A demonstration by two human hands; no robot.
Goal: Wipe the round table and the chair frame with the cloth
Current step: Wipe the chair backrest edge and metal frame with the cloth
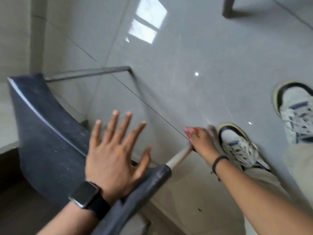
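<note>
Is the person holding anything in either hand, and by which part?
The right hand grips a blurred red cloth, bunched against the chair's pale metal frame tube. The left hand is spread open, holding nothing.

No readable text anywhere (the watch face seems blank, though blurred).

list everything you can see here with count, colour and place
chair: one, dark blue seat, left, tilted
chair frame: one, grey metal tube, running from the seat to the floor
cloth: one, red and pale, blurred, on the tube under the right hand
floor: glossy grey tiles
furniture leg: one, dark, top right
shoes: two, white and navy, right
left hand: open, fingers spread, over the seat, black watch
right hand: on the cloth, black wristband
</note>
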